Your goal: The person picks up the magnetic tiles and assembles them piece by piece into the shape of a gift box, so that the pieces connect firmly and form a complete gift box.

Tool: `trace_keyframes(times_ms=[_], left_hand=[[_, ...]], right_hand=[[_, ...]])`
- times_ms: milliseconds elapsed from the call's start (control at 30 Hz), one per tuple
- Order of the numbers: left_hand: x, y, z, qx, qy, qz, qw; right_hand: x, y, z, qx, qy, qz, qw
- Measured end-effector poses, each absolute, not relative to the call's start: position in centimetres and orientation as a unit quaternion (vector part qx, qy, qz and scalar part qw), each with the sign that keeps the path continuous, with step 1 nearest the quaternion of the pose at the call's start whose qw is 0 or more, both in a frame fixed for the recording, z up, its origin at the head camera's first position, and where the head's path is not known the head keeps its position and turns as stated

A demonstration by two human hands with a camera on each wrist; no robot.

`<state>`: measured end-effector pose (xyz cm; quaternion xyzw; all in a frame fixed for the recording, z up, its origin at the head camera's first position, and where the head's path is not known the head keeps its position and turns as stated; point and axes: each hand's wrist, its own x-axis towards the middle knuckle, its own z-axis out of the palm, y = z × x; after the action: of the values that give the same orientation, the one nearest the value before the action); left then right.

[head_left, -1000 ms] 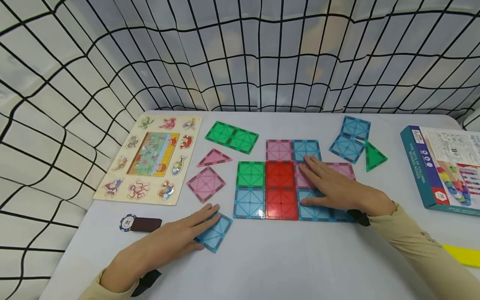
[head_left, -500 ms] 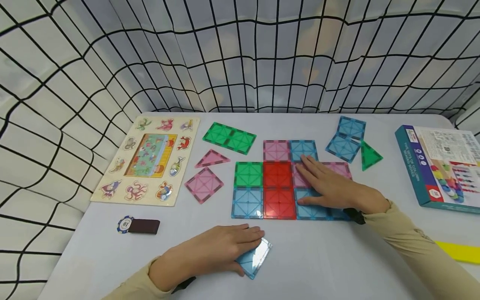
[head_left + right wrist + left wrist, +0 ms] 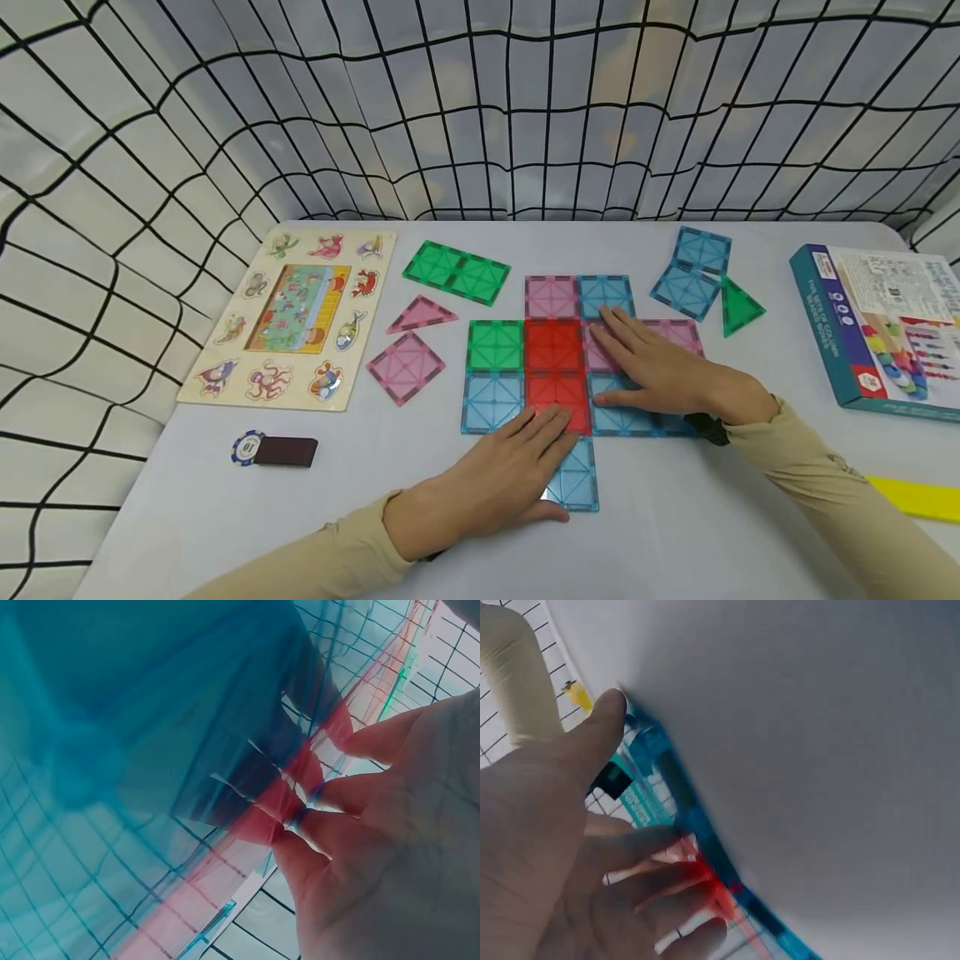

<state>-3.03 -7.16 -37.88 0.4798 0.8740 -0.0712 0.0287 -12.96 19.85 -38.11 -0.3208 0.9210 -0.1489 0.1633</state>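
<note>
Flat translucent square tiles lie joined in a block on the table. My left hand [image 3: 495,483] rests on a blue tile [image 3: 577,479] at the block's lower edge. Its straight fingers reach over the lower red tile [image 3: 555,392]; in the left wrist view the thumb [image 3: 604,724] is by the blue tile's corner. My right hand [image 3: 660,371] lies flat across the block's right side, fingers spread, over a pink tile [image 3: 600,358] and a blue tile [image 3: 622,421], partly hiding them. In the right wrist view its fingertips [image 3: 289,840] touch the tiles.
A pair of green tiles [image 3: 456,272], a pink triangle [image 3: 422,314] and a pink square [image 3: 406,368] lie left of the block. Two blue tiles [image 3: 686,292] and a green triangle [image 3: 741,307] lie upper right. An animal puzzle board [image 3: 221,333] and a box [image 3: 885,333] flank them.
My left hand has slid the blue tile rightward, then up against the lower red tile, turning it square with the block. The right hand stays on the block.
</note>
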Motion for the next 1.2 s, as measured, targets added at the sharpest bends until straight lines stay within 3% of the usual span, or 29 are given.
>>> trace_keyframes(times_ms=[200,433,700,933,1200], left_hand=[[-4.9,-11.1,-36.4,0.397,0.915,0.032,0.061],[-7.3,-17.9,-35.4,0.22,0.975,0.038,0.013],[-7.9,-20.3,-37.0,0.184,0.982,0.048,0.011],[-7.2,-19.4,-36.6,0.239,0.965,0.107,-0.003],[-4.6,-11.7,-36.0,0.434,0.895,0.1,-0.03]], right_hand=[[-12.9,19.9,-37.8,-0.321,0.919,-0.151,0.17],[-12.7,20.2,-37.7,-0.317,0.92,-0.152,0.171],[-12.7,20.1,-38.0,-0.325,0.918,-0.155,0.168],[-12.8,19.9,-38.0,-0.33,0.916,-0.156,0.166],[-13.2,20.0,-37.6,-0.326,0.912,-0.168,0.183]])
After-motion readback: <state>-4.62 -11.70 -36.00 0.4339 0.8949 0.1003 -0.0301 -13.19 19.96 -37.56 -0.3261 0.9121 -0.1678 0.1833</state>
